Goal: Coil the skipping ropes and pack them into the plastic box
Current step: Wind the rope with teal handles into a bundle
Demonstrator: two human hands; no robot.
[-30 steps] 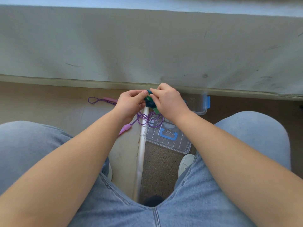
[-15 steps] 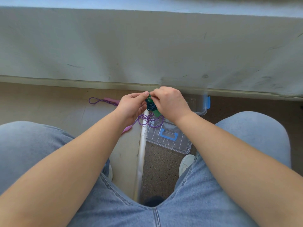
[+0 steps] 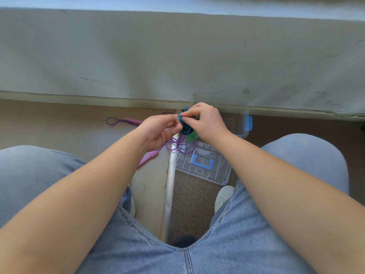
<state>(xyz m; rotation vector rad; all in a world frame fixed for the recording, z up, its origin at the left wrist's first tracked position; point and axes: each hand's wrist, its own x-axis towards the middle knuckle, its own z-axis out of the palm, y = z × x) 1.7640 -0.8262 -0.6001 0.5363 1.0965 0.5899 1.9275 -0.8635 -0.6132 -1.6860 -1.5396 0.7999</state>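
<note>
Both hands meet above the floor on a small coil of blue skipping rope (image 3: 184, 131) with green handles. My right hand (image 3: 205, 121) grips the coil from the right and covers most of it. My left hand (image 3: 161, 129) pinches the blue cord at the coil's top left. A purple skipping rope (image 3: 178, 146) with pink handles lies loose on the floor below and to the left of the hands, one loop reaching far left. The clear plastic box (image 3: 240, 123) with a blue clasp stands open behind my right hand.
The box's clear lid (image 3: 203, 165) with a blue handle lies flat on the floor below the hands. A grey wall (image 3: 177, 56) rises just beyond. My knees in blue jeans flank the spot, with white shoes (image 3: 224, 196) below. A pale strip (image 3: 169, 184) divides two floor surfaces.
Both hands have shifted slightly up and right with the blue coil. My left fingers now pinch the cord at the coil's top.
</note>
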